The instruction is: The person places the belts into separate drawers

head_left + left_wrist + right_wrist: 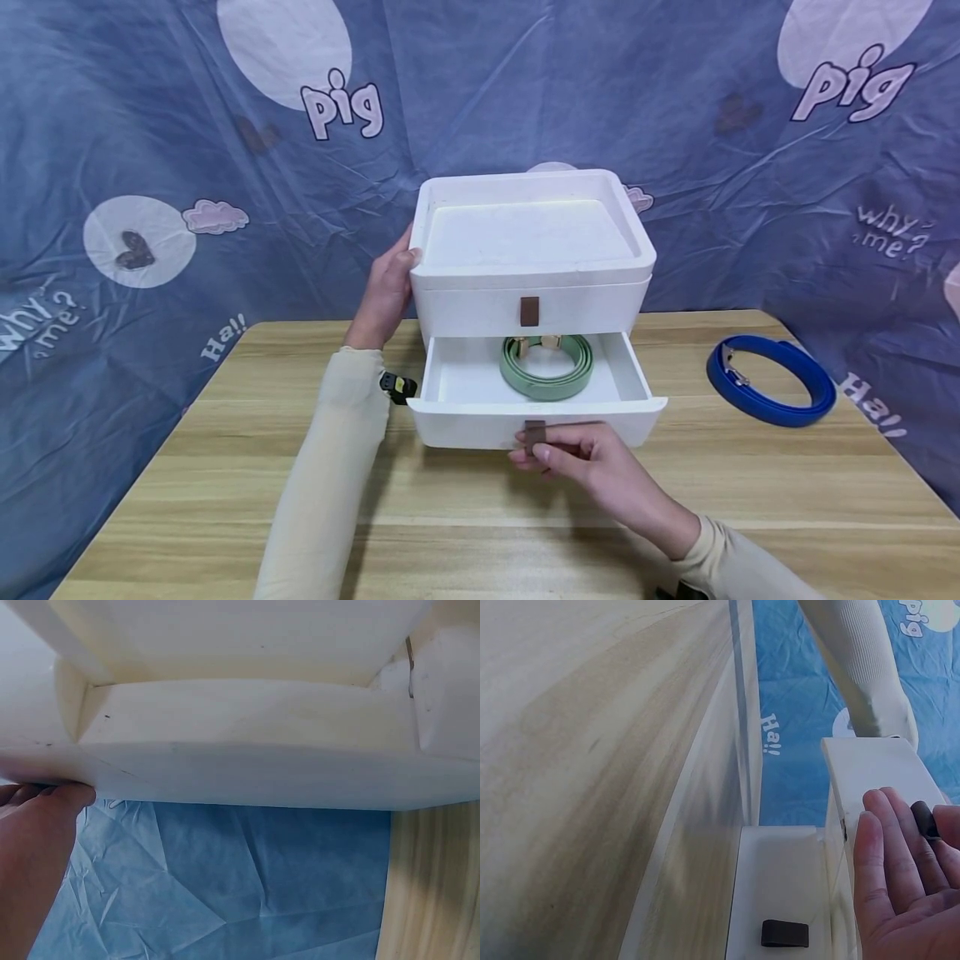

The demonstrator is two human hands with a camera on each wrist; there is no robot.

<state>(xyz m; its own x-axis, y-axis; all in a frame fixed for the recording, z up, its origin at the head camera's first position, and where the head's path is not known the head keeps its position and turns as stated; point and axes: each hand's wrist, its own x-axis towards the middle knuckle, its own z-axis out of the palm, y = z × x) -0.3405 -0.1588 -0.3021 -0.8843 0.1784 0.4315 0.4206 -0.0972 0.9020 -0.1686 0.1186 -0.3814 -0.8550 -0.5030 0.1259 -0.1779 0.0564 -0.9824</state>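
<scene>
A white two-drawer box [532, 305] stands on the table, its lower drawer [453, 375] pulled out. Inside that drawer lies a coiled green belt [546, 389] with gold-coloured metal parts at its back. My right hand [581, 454] pinches the lower drawer's brown pull tab [535, 435] between thumb and fingers; the right wrist view also shows this dark tab [924, 820] at the fingers. My left hand [386, 287] rests against the box's left side, thumb at the top rim; the box hides part of its fingers. In the left wrist view, the hand [37, 825] touches the white side.
A coiled blue belt [772, 382] with a silver-coloured buckle lies on the wooden table [225, 467], right of the box. The upper drawer is closed, with its own brown tab [529, 312]. A blue patterned cloth [480, 83] hangs behind the table.
</scene>
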